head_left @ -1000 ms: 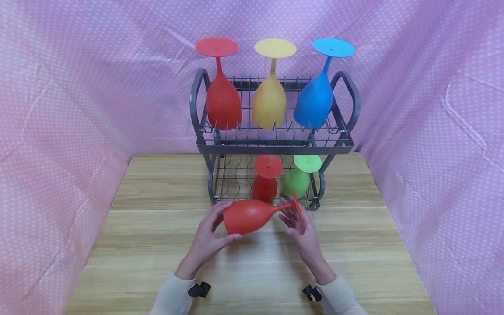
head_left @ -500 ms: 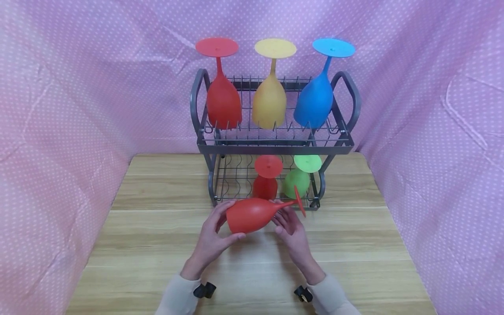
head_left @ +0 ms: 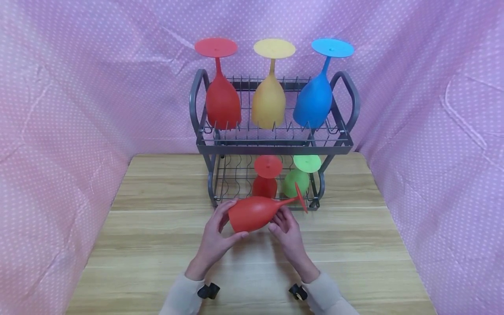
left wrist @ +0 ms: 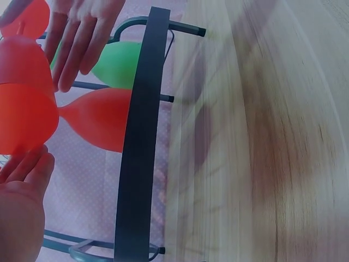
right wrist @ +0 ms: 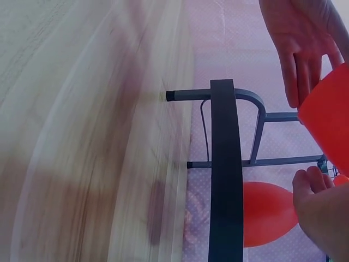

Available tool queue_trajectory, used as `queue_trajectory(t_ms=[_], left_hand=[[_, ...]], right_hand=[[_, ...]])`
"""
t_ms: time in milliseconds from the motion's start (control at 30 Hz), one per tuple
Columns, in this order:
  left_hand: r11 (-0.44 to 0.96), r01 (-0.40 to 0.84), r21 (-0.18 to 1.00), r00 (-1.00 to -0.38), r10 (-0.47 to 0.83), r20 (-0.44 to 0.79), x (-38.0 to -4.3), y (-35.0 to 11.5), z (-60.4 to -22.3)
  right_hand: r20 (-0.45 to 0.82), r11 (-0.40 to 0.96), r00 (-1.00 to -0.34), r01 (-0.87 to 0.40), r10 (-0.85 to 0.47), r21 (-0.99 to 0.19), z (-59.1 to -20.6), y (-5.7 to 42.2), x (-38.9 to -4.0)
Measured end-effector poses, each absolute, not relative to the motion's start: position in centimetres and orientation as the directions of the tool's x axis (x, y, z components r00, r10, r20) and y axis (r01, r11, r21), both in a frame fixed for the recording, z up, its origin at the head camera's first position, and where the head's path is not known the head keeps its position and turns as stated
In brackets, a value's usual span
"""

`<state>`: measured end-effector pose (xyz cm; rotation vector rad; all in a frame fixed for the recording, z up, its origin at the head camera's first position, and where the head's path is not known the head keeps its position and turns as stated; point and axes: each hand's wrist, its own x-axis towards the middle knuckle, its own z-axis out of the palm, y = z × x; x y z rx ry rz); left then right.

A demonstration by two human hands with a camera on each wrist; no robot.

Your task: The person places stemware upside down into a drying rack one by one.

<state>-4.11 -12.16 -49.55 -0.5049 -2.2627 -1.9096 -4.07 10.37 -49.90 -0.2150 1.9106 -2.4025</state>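
Observation:
A red plastic wine glass (head_left: 253, 214) lies sideways in the air in front of the rack, its foot towards the right and tilted up. My left hand (head_left: 214, 234) holds its bowl near the rim, fingers over the far side and thumb on the near side. My right hand (head_left: 289, 234) is at the stem end of the bowl, fingers behind and below it, thumb apart from it. In the left wrist view the right hand's fingers (left wrist: 79, 46) look straight beside the red bowl (left wrist: 24, 117). The right wrist view shows part of the held bowl (right wrist: 332, 117).
A dark two-tier wire rack (head_left: 275, 150) stands at the back. Upside down on top are a red glass (head_left: 223, 103), a yellow glass (head_left: 269, 103) and a blue glass (head_left: 313, 103). Below are another red glass (head_left: 264, 187) and a green glass (head_left: 296, 181). Pink dotted cloth (head_left: 78, 109) surrounds the wooden table (head_left: 157, 253).
The right hand has moved left from the foot to the stem end of the bowl. The left hand has shifted slightly right with the red wine glass, whose foot has risen a little.

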Motion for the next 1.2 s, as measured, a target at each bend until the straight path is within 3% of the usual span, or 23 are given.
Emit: queue_trajectory(t_ms=[467,700,967,1200], left_hand=[[0.141,0.332,0.933,-0.937,0.161,0.310,-4.2,-11.5,-49.8],[0.275,0.344,0.898,-0.937,0.166,0.309,-4.2,-12.0,-50.1],[0.496,0.445,0.746,-0.895,0.218,0.389,-4.3,-14.2,-51.4],[0.666,0.532,0.522,-0.832,0.299,0.467,-4.7,-16.0,-52.3]], right_hand=[[0.012,-0.202,-0.995,0.008,-0.098,-0.979,-49.2,9.6,-4.5],[0.022,-0.184,-0.995,-0.005,-0.092,-0.983,-49.2,9.2,-4.8],[0.063,-0.121,-0.997,-0.056,-0.054,-0.991,-49.0,8.8,-5.8],[0.132,-0.110,-0.990,-0.128,-0.037,-0.986,-49.2,8.1,-6.9]])
